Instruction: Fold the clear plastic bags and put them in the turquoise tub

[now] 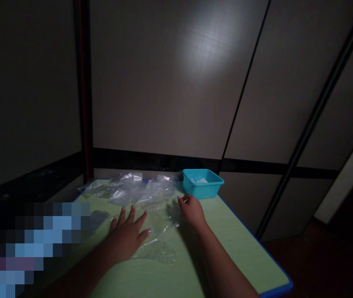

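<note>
Judged step: smoothing clear plastic film (160, 248) on the green table (235, 252), near middle. Left hand (125, 240): fingers splayed over it, grasping nothing. Right hand (192, 211): fingers curled; cannot tell if pinching film. Next move likely calls for light pressure. Crumpled plastic (139, 190) far left; turquoise tub (201, 191) far right; dim panelled room.

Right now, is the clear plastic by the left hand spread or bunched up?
Spread, though wrinkled: the clear plastic lies low beside the left hand, with green table showing through. Whether it's doubled over, I cannot tell.
</note>
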`<state>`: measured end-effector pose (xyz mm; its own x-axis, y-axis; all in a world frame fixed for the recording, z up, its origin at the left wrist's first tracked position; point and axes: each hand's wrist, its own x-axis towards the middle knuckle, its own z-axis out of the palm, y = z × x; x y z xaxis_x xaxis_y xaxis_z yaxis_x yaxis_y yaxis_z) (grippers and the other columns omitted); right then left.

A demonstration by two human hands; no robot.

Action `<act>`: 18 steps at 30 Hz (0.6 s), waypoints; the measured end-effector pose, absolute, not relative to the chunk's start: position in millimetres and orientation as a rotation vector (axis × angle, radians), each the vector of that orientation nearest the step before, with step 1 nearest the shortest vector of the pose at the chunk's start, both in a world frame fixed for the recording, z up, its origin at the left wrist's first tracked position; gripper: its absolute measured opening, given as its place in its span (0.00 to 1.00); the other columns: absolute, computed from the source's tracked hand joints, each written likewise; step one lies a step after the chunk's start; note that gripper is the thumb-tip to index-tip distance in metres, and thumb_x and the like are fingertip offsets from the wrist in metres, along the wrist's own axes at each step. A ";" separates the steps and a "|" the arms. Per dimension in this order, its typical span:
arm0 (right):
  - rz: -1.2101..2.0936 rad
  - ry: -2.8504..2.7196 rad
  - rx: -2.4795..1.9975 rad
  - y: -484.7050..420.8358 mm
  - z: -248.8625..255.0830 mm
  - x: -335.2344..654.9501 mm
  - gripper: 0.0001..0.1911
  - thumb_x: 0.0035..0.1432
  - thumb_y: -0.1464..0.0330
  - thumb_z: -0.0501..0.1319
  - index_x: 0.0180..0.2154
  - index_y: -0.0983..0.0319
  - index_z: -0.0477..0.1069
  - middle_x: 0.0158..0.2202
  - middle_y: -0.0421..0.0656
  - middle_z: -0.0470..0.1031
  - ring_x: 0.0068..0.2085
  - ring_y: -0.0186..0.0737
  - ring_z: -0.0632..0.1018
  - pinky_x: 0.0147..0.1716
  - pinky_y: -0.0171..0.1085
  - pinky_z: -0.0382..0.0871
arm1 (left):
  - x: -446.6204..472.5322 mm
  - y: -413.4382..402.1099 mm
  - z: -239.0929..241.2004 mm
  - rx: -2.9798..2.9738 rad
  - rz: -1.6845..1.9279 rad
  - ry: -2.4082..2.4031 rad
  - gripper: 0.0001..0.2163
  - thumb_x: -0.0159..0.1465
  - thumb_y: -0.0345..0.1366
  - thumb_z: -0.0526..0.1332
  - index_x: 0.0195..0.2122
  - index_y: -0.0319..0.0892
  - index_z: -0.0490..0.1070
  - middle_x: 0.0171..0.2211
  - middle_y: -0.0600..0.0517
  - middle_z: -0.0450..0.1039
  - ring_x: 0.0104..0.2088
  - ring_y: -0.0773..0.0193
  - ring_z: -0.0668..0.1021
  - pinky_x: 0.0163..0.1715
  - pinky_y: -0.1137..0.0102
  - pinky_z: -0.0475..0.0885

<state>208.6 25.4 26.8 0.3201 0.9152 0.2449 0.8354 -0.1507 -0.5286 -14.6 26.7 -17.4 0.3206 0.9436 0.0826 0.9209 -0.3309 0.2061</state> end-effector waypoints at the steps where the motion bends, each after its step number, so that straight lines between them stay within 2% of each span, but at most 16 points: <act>1: 0.185 -1.534 -2.010 25.2 26.8 208.9 0.21 0.56 0.54 0.47 0.34 0.62 0.69 0.31 0.46 0.75 0.32 0.39 0.75 0.26 0.32 0.59 | -14.3 26.1 -16.3 2.454 0.277 1.733 0.29 0.57 0.55 0.47 0.58 0.54 0.49 0.62 0.45 0.41 0.59 0.39 0.41 0.51 0.45 0.42; 8: 0.182 -1.625 -2.106 22.4 26.7 208.5 0.15 0.54 0.58 0.53 0.34 0.61 0.68 0.34 0.47 0.73 0.34 0.42 0.74 0.28 0.34 0.59 | -13.2 22.4 -12.4 2.447 0.239 1.758 0.29 0.57 0.55 0.46 0.59 0.53 0.48 0.62 0.43 0.40 0.59 0.39 0.40 0.51 0.45 0.42; 12: -0.106 -1.652 -2.107 13.0 31.3 197.1 0.17 0.56 0.60 0.50 0.42 0.62 0.66 0.43 0.52 0.68 0.43 0.48 0.70 0.39 0.41 0.60 | -12.0 14.6 -7.3 2.507 0.265 1.734 0.29 0.57 0.56 0.46 0.59 0.53 0.49 0.62 0.44 0.40 0.59 0.39 0.39 0.51 0.44 0.39; 14: -0.230 -1.779 -1.965 4.5 33.7 184.1 0.19 0.56 0.60 0.49 0.46 0.62 0.63 0.49 0.53 0.64 0.51 0.50 0.64 0.47 0.46 0.55 | -11.0 9.8 -3.1 2.617 0.315 1.670 0.30 0.57 0.56 0.47 0.59 0.51 0.50 0.62 0.45 0.40 0.60 0.43 0.39 0.52 0.45 0.36; 16: -0.183 -1.988 -1.751 -4.6 35.0 168.6 0.22 0.57 0.58 0.49 0.51 0.59 0.59 0.55 0.50 0.59 0.55 0.48 0.58 0.53 0.49 0.47 | -10.1 6.7 -0.6 2.724 0.351 1.542 0.30 0.57 0.55 0.48 0.58 0.50 0.52 0.61 0.46 0.41 0.60 0.48 0.40 0.53 0.47 0.34; 18: -0.044 -2.260 -1.500 -12.2 34.4 154.4 0.25 0.59 0.56 0.46 0.56 0.55 0.52 0.60 0.44 0.52 0.59 0.44 0.52 0.56 0.51 0.37 | -9.6 6.2 -1.5 2.749 0.350 1.416 0.28 0.58 0.52 0.49 0.58 0.49 0.51 0.61 0.48 0.42 0.61 0.51 0.44 0.55 0.49 0.37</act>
